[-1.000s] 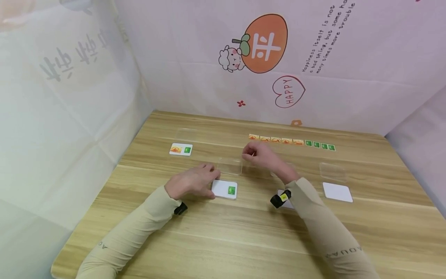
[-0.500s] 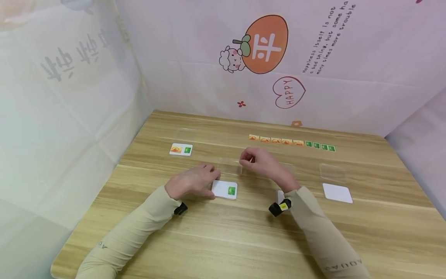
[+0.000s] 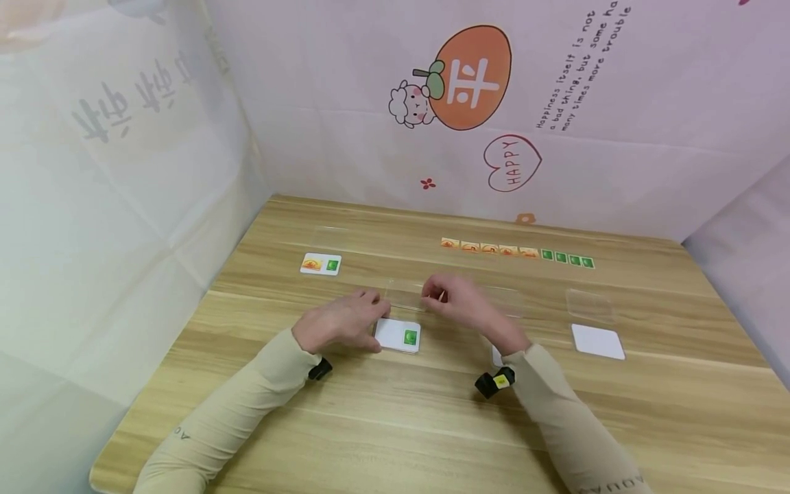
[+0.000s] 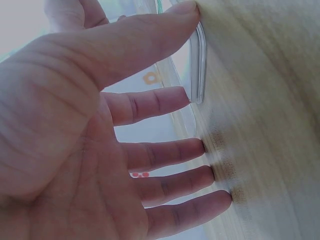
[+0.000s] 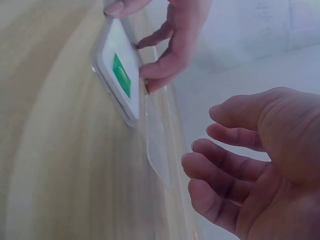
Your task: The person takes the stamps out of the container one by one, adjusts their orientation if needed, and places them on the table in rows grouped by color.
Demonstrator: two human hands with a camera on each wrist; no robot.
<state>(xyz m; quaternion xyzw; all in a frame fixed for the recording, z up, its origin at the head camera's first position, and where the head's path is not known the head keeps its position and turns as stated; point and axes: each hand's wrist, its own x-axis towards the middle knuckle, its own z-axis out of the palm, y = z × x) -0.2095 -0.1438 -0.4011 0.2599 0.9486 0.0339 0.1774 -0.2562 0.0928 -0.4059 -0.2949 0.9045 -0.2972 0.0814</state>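
Left hand (image 3: pixel 342 319): fingertips pinching green-stickered white card (image 3: pixel 393 335); uneven pressure might skew it. Right hand (image 3: pixel 463 300): fingers loosely bent, unladen; dipping could nudge clear panel (image 3: pixel 404 293) near fingertips.

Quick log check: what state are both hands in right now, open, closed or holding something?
Left hand: holding the white card with the green sticker by its edges.
Right hand: open, loosely curled, holding nothing.
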